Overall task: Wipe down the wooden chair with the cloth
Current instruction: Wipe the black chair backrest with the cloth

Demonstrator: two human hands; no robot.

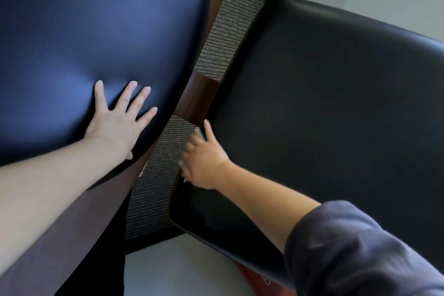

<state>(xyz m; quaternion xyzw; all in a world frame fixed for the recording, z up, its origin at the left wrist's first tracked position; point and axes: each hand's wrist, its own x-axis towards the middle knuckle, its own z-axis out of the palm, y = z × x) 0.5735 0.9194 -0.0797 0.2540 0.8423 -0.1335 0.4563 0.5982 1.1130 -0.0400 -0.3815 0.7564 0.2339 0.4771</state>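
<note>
The chair has a dark padded backrest (84, 31) at upper left, a black padded seat (324, 103) at right, and a brown wooden post (197, 98) joining them. My left hand (117, 118) lies flat on the backrest with fingers spread, pressing a dent into the padding. My right hand (204, 161) sits at the seat's left rear edge, just below the wooden post, fingers closed over a white cloth (198, 132). Only small bits of the cloth show past the fingers and under the palm.
Grey ribbed carpet (153, 185) shows through the gap between backrest and seat. A pale floor (182, 269) lies below, a pale surface at upper right. The chair's brown wooden frame (60, 235) runs along the lower left. Something reddish-brown (254, 279) sits under the seat's front edge.
</note>
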